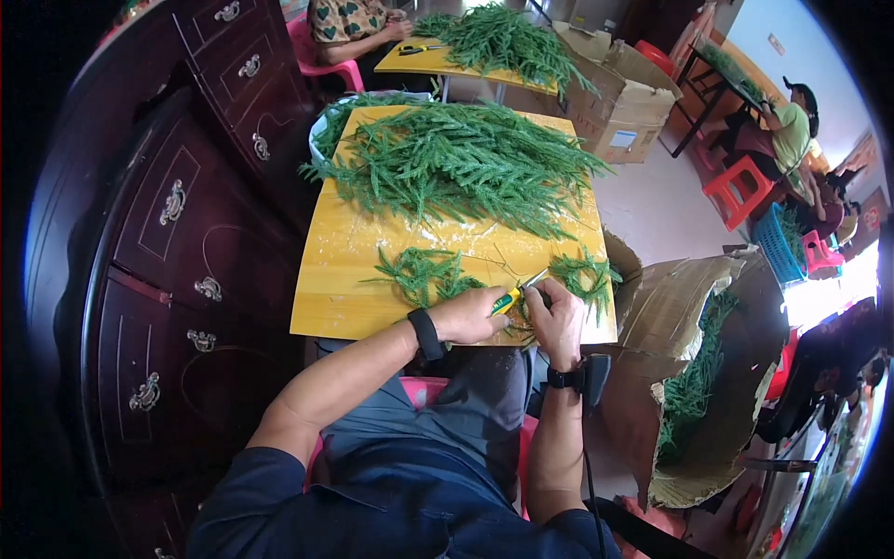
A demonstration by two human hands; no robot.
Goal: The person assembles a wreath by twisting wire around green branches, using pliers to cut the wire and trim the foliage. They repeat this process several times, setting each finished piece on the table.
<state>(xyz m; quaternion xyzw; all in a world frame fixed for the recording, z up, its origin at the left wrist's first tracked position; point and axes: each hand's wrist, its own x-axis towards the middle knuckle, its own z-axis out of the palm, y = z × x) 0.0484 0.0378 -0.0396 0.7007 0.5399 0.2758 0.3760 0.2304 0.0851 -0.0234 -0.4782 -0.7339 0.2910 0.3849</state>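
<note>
Close to the near edge of the yellow table [328, 298], my left hand [470, 315] is closed around the yellow-and-green handle of long-nosed pliers [506, 300]. The metal jaws point away to the right. Right beside those jaws, my right hand [557, 321] is closed in a pinch; what its fingers hold is too small to make out. Bits of greenery show below and between the hands. A curled green sprig [417, 276] lies by my left hand, and another looped sprig [585, 278] by my right. Thin dark stems lie just beyond the pliers.
A large pile of artificial pine branches [456, 158] covers the table's far half. An open cardboard box [652, 363] with greenery stands at my right. Dark drawers [168, 279] line the left. A co-worker [349, 28] sits at another table ahead; other people sit far right.
</note>
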